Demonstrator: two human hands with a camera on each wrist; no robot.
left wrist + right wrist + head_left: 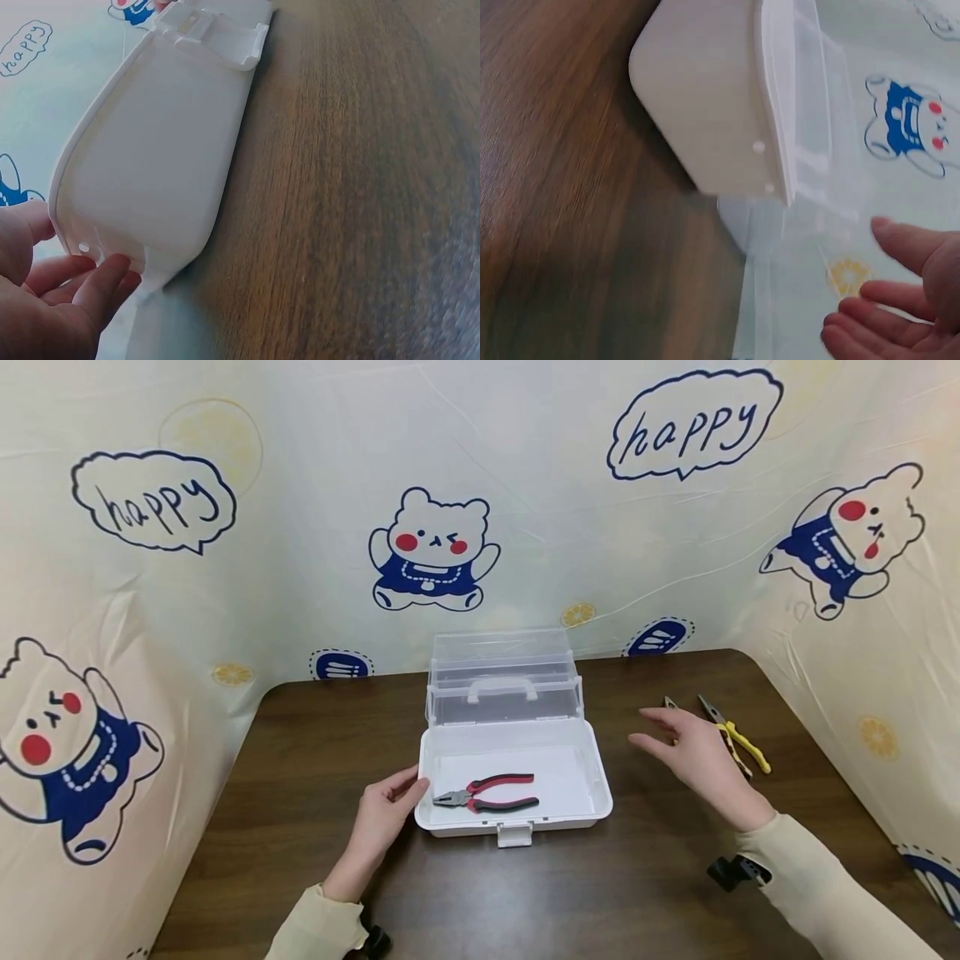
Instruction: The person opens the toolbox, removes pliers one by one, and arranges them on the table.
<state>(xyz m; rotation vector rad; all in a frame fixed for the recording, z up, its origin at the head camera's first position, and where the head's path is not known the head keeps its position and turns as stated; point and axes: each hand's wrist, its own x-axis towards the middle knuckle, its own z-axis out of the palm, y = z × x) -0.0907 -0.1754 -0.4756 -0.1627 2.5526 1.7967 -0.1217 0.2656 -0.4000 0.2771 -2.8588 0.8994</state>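
Note:
A white plastic toolbox (573, 810) stands on the table, its clear lid (502, 647) raised at the back. Inside lie combination pliers (472, 795) with red and black handles, their jaws pointing left. My left hand (382, 810) pinches the box's left rim; in the left wrist view the thumb (34, 221) is over the edge and the fingers curl against the outer wall. My right hand (693, 756) hovers right of the box with thumb and fingers spread, holding nothing. Beside it lie yellow-handled long-nose pliers (738, 739) and another pair (670, 702), mostly hidden by the hand.
Dark brown wooden table (315, 735) surrounds the box. A patterned cloth (525, 460) with bears and "happy" bubbles hangs behind and at both sides. The box's white latch (514, 835) juts from its front edge, and a white handle (502, 689) shows on the lid.

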